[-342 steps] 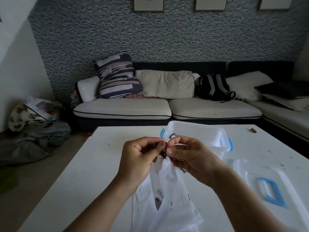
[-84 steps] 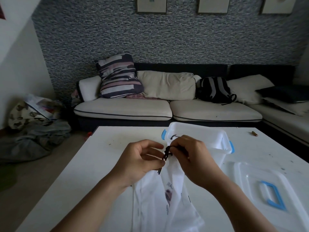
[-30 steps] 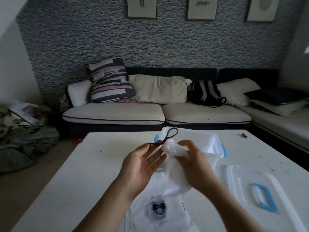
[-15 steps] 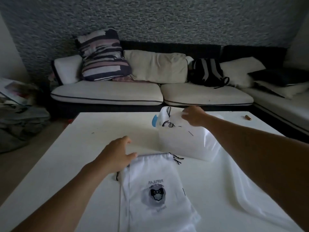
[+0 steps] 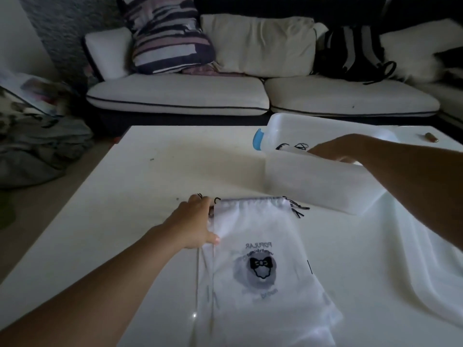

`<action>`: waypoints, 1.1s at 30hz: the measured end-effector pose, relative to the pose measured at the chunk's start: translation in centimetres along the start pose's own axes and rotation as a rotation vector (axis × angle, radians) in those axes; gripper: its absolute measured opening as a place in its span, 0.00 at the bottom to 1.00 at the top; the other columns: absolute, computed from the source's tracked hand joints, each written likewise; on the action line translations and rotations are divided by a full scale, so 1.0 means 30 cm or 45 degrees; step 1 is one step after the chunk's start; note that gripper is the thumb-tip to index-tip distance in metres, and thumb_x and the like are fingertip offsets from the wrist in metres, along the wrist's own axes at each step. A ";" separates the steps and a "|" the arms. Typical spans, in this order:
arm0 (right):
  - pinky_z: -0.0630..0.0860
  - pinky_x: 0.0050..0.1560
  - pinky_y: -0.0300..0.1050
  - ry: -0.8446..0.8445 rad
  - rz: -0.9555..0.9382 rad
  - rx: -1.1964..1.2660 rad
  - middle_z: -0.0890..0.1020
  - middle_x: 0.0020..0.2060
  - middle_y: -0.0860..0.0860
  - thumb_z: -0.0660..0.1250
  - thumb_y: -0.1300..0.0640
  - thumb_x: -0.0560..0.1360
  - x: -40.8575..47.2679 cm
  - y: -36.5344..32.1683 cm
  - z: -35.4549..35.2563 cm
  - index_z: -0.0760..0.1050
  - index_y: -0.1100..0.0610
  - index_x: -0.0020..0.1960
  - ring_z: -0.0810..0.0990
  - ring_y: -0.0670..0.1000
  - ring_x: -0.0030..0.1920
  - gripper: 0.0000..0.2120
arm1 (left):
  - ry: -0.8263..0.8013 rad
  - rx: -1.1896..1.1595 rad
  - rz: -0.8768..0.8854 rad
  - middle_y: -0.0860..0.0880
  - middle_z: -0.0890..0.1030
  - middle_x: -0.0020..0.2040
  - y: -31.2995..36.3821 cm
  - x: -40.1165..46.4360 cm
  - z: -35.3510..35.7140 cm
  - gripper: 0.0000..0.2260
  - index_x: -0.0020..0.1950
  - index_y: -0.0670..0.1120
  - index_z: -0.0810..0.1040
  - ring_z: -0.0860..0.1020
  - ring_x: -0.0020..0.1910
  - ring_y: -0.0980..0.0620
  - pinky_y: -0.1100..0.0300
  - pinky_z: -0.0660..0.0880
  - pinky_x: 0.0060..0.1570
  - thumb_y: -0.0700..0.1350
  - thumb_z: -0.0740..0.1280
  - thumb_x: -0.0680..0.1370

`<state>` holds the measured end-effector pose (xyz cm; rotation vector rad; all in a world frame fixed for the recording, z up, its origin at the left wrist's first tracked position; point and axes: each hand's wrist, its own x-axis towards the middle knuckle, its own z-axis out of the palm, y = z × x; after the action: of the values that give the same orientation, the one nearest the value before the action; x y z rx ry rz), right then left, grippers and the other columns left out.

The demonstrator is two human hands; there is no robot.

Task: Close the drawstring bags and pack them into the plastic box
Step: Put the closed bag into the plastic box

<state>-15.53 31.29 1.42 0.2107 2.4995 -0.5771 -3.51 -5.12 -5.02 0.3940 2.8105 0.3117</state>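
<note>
Two hands: both were at work over a white table [image 5: 140,171], one at a bag and one in the box.
Left hand [image 5: 193,222]: lay just beside the box's near left corner, thumb on top of the upper left corner of a drawstring bag [image 5: 258,266] and fingers apparently curled at its edge, pinching it.
Drawstring bag: lay flat on the table in front of the box, mouth toward the box and not gathered, black cords [image 5: 295,209] loose at its corners, a printed logo facing up.
Right hand [image 5: 335,149]: reached over the box's near wall; its fingers were hidden inside, so whether they held anything could not be told.
Plastic box [image 5: 313,186]: stood open on the table with a blue latch [image 5: 258,139] on its left end; a white bag with black cords [image 5: 293,147] showed inside, beside the right hand.
Sofa [image 5: 180,96]: stood beyond the box, cushions along its back.
</note>
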 end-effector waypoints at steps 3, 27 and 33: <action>0.77 0.62 0.57 -0.253 0.108 0.025 0.81 0.62 0.57 0.61 0.50 0.83 -0.047 -0.022 -0.052 0.74 0.58 0.67 0.81 0.59 0.61 0.17 | 0.013 -0.021 0.022 0.46 0.69 0.66 -0.001 0.009 0.009 0.37 0.71 0.47 0.67 0.72 0.62 0.45 0.50 0.73 0.62 0.57 0.78 0.68; 0.80 0.44 0.50 0.676 -0.684 -0.172 0.82 0.42 0.49 0.69 0.55 0.78 -0.569 -0.176 0.398 0.71 0.48 0.45 0.80 0.52 0.41 0.07 | 0.185 -0.763 -0.423 0.43 0.70 0.70 0.046 -0.093 0.060 0.45 0.76 0.45 0.57 0.73 0.67 0.43 0.55 0.74 0.62 0.42 0.81 0.66; 0.78 0.42 0.49 0.779 -0.608 -0.199 0.80 0.41 0.48 0.73 0.58 0.74 -0.638 -0.192 0.412 0.70 0.47 0.45 0.78 0.54 0.41 0.12 | 0.531 -0.688 -0.471 0.40 0.84 0.50 0.057 -0.104 0.030 0.07 0.49 0.42 0.83 0.82 0.52 0.40 0.59 0.73 0.43 0.43 0.70 0.74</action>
<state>4.88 20.14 4.84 -0.3326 3.2044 -0.5544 0.05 -4.31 -4.65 -0.3441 2.9322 1.1348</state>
